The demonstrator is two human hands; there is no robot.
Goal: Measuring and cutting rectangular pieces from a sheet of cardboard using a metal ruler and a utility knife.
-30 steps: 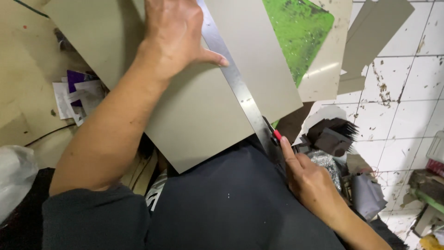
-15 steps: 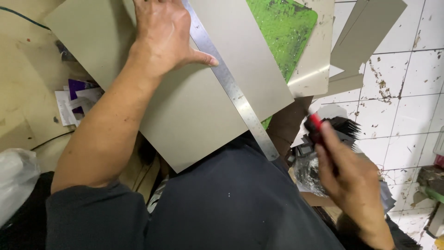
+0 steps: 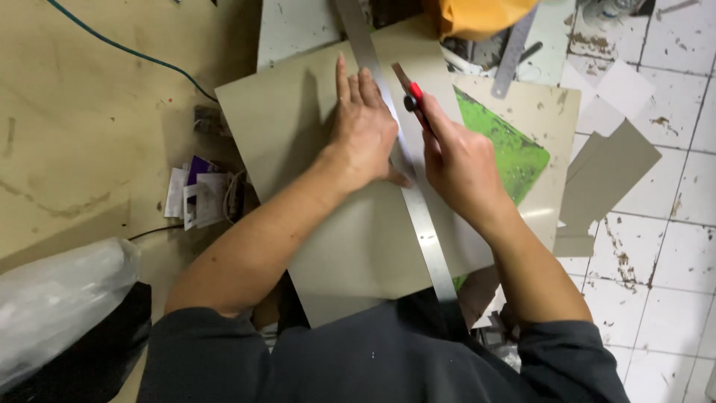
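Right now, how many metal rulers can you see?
2. One long ruler lies on the grey sheet, pressed by the left hand. A second ruler lies near the top edge. Others may be hidden under clutter.

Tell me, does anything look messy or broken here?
The floor looks messy: its white tiles are stained and chipped, and grey offcuts lie scattered on them. Small papers sit in a loose heap left of the sheet. The ruler, under the left hand, looks straight and whole.

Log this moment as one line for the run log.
left hand: flat, pressing metal ruler on grey sheet | right hand: holding red utility knife against ruler edge | green cutting mat beneath
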